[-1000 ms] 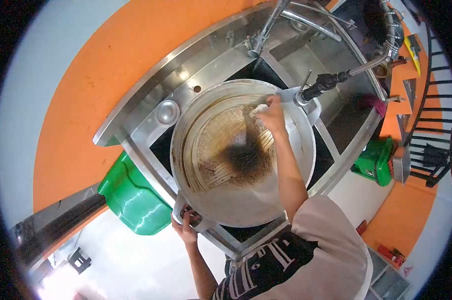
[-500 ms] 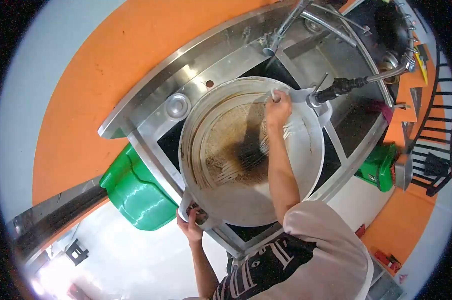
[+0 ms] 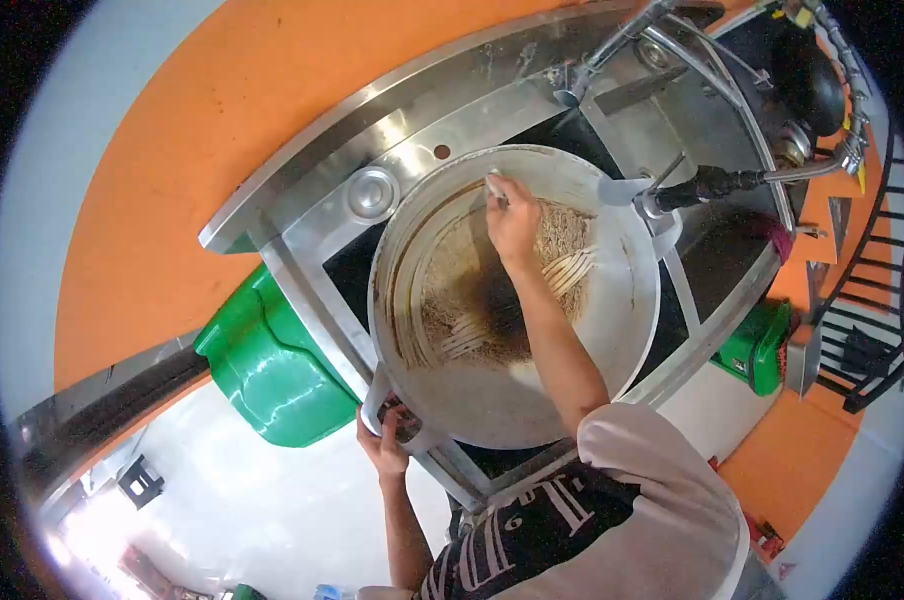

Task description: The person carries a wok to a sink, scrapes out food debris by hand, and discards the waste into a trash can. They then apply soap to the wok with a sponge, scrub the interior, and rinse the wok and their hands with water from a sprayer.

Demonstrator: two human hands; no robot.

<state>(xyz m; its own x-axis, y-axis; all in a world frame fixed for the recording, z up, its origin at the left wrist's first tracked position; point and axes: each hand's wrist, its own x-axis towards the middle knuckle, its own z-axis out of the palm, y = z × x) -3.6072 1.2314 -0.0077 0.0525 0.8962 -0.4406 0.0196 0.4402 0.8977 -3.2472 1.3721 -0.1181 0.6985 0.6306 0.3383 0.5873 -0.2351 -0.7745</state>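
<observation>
Right hand moved a pale wad left inside pan, lettering unclear.

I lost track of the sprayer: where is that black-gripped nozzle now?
In the head view, the black-gripped nozzle is at upper right, by the big pan's right-side handle.

From here I see a round metal cap on the steel desk, an orange wall behind, green bins near both ends, and black railings to the right.
</observation>
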